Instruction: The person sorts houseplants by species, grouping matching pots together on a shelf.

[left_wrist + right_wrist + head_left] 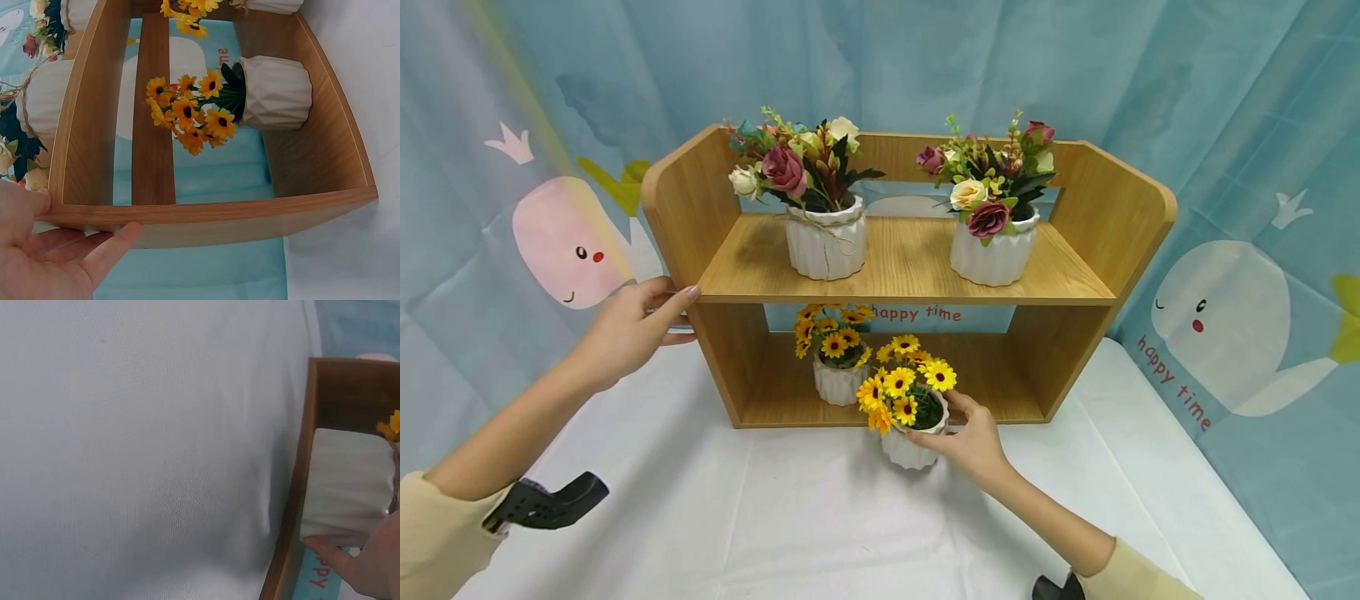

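My left hand holds the left side of a two-tier wooden shelf at the height of its upper board. In the left wrist view the thumb lies by the board's corner, with fingers along the outer side panel. My right hand grips a white ribbed pot of yellow daisy-like artificial flowers from its right side. This pot overlaps the lower tier's front edge in the head view, tilted a little to the left. Behind it, a similar pot of yellow flowers stands on the lower tier.
On the upper tier stand two white pots, a left one and a right one, with mixed artificial roses. A white cloth covers the table. Behind the shelf hangs a blue printed curtain.
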### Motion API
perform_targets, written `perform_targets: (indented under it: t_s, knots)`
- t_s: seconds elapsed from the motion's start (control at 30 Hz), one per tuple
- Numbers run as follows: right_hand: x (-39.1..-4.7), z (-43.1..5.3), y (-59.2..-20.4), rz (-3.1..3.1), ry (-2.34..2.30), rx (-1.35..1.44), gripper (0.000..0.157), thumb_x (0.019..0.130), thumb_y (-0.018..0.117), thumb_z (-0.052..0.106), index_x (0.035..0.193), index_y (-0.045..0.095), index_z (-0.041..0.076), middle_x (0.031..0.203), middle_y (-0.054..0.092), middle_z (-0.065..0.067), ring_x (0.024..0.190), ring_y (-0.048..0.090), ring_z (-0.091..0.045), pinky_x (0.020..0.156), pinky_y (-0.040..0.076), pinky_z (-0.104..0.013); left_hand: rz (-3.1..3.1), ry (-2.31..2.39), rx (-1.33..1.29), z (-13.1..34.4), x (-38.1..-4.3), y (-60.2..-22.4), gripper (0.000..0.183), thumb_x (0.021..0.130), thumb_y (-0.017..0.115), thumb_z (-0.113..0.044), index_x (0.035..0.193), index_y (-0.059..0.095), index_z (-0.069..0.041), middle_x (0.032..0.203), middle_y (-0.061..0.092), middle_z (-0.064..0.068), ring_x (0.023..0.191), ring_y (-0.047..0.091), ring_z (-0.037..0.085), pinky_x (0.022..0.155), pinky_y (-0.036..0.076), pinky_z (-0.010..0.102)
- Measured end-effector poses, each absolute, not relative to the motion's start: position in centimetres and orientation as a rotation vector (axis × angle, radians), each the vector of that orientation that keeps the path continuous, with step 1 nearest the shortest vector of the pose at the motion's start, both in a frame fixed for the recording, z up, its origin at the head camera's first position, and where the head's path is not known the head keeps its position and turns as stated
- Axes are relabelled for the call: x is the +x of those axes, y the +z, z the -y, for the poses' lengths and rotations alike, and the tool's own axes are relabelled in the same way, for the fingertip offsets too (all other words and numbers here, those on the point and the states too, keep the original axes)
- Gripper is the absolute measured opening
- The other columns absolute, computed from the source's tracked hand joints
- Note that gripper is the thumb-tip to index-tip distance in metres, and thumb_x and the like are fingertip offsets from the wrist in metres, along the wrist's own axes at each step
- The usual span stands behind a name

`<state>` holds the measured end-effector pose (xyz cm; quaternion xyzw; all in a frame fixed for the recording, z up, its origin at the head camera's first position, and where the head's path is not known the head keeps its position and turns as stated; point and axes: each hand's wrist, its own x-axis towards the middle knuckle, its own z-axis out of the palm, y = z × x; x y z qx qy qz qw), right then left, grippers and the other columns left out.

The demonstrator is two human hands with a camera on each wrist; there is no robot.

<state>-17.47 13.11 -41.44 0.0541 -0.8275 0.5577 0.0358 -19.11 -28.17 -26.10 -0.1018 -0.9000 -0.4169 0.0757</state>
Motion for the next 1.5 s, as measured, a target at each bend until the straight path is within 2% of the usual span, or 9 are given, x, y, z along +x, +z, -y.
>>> perform_targets:
  t_s: [0.07,0.2,0.27,0.4,0.5,0.77,1.03,1.2,1.5]
  knots:
    - [-17.6,-13.4,-41.4,2.532,1.718,0.159,0.079,0.077,0.094,0.009,0.143,0.056,-0.012,0.138,0.064,-0.027,0.116,0.069,-0.041,0.089,0.065,-0.035,2.701,-1.249,-0.303,28.2,-19.1,-26.1,0.049,0.115,0.044,-0.027,0.135,0.052,0.018,0.133,0.059,0.039,0.097,0.069,0.01,0.071,0.063,0.017]
    - [-18.1,-13.8,-41.3,2.504,1.728,0.146,0.079,0.078,0.093,0.008,0.144,0.055,-0.013,0.142,0.062,-0.029,0.123,0.067,-0.043,0.094,0.064,-0.04,2.706,-1.241,-0.297,28.2,-19.0,-26.1,0.05,0.115,0.044,-0.027,0.136,0.052,0.018,0.133,0.059,0.039,0.101,0.07,0.02,0.071,0.063,0.017]
    - [-18.4,-14.0,-41.1,2.512,1.694,0.134,0.079,0.078,0.093,0.009,0.144,0.055,-0.013,0.143,0.061,-0.029,0.128,0.065,-0.042,0.098,0.062,-0.044,2.706,-1.246,-0.296,28.2,-19.1,-26.1,0.05,0.115,0.044,-0.027,0.136,0.052,0.018,0.133,0.059,0.039,0.099,0.07,0.017,0.071,0.063,0.017]
    - [-19.0,-14.4,-41.1,2.536,1.602,0.106,0.08,0.078,0.095,0.014,0.143,0.057,-0.012,0.143,0.062,-0.028,0.133,0.06,-0.042,0.105,0.058,-0.051,2.699,-1.266,-0.298,28.2,-19.1,-26.1,0.05,0.115,0.044,-0.027,0.135,0.052,0.018,0.133,0.058,0.038,0.094,0.065,0.001,0.071,0.063,0.017]
    - [-19.5,-14.7,-41.2,2.532,1.558,0.101,0.079,0.076,0.095,0.015,0.142,0.059,-0.01,0.14,0.064,-0.027,0.132,0.061,-0.042,0.106,0.056,-0.054,2.698,-1.268,-0.3,28.2,-19.1,-26.1,0.049,0.115,0.044,-0.027,0.134,0.052,0.018,0.134,0.057,0.037,0.094,0.065,0.001,0.072,0.063,0.017]
    - [-20.7,-15.7,-41.5,2.522,1.467,0.099,0.074,0.076,0.095,0.017,0.14,0.064,-0.005,0.135,0.069,-0.023,0.129,0.063,-0.039,0.106,0.056,-0.055,2.701,-1.25,-0.305,28.1,-19.1,-26.1,0.048,0.115,0.043,-0.027,0.132,0.053,0.017,0.132,0.058,0.037,0.103,0.07,0.024,0.072,0.063,0.017]
    - [-22.0,-16.5,-41.7,2.506,1.466,0.07,0.076,0.078,0.095,0.017,0.143,0.062,-0.004,0.139,0.067,-0.022,0.131,0.061,-0.038,0.108,0.054,-0.055,2.702,-1.256,-0.302,28.0,-19.1,-26.1,0.05,0.115,0.043,-0.027,0.133,0.052,0.018,0.133,0.058,0.038,0.109,0.068,0.039,0.072,0.063,0.017]
    - [-22.7,-17.1,-41.7,2.497,1.461,0.056,0.077,0.079,0.094,0.019,0.144,0.06,-0.004,0.143,0.064,-0.023,0.135,0.058,-0.04,0.112,0.05,-0.059,2.702,-1.255,-0.305,28.0,-19.1,-26.1,0.049,0.115,0.043,-0.027,0.133,0.052,0.018,0.132,0.058,0.039,0.109,0.069,0.039,0.072,0.063,0.018]
    - [-23.9,-17.7,-42.0,2.463,1.456,0.047,0.074,0.078,0.094,0.019,0.141,0.062,-0.005,0.137,0.067,-0.024,0.129,0.061,-0.039,0.107,0.054,-0.056,2.703,-1.251,-0.302,28.0,-19.0,-26.0,0.05,0.115,0.043,-0.027,0.133,0.052,0.018,0.132,0.059,0.039,0.11,0.068,0.043,0.072,0.063,0.018]
